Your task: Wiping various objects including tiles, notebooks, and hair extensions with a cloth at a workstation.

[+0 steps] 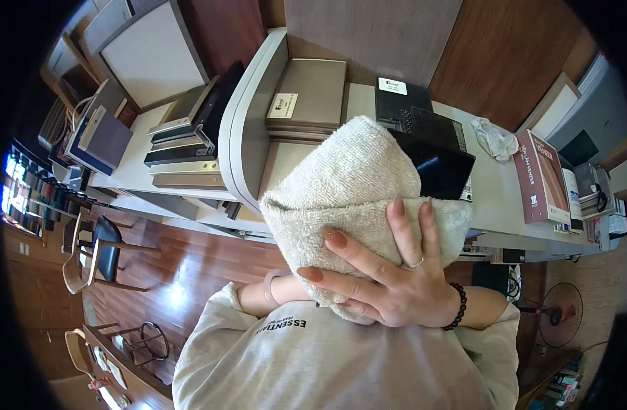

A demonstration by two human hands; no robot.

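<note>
Folded towel [358,164], pale and nubbly, fills the centre of the frame, held up in front of your chest with its pointed upper part rising behind a straight lower fold. Your right hand [399,283] lies across that fold with fingers spread wide and fairly flat, pressing the cloth rather than closing around it; the spread seems meant to keep the layers together, since two fingertips reach the edge of the fold. Your left forearm [252,301] comes in below and left of centre and passes behind the towel, so your left hand is hidden; you may be backing the cloth with it, but how far open it is, or what it grips, cannot be told. Beyond the cloth stands the pale desk [494,201], where a black screen [446,171] is partly covered by the towel. Toward the upper right, a crumpled white cloth [494,139] lies near a reddish-brown box [537,178], which stands upright, perhaps so its spine faces outward. At upper left, sample boards [187,167] are stacked flat, probably to save room beside the curved white divider [241,130].
</note>
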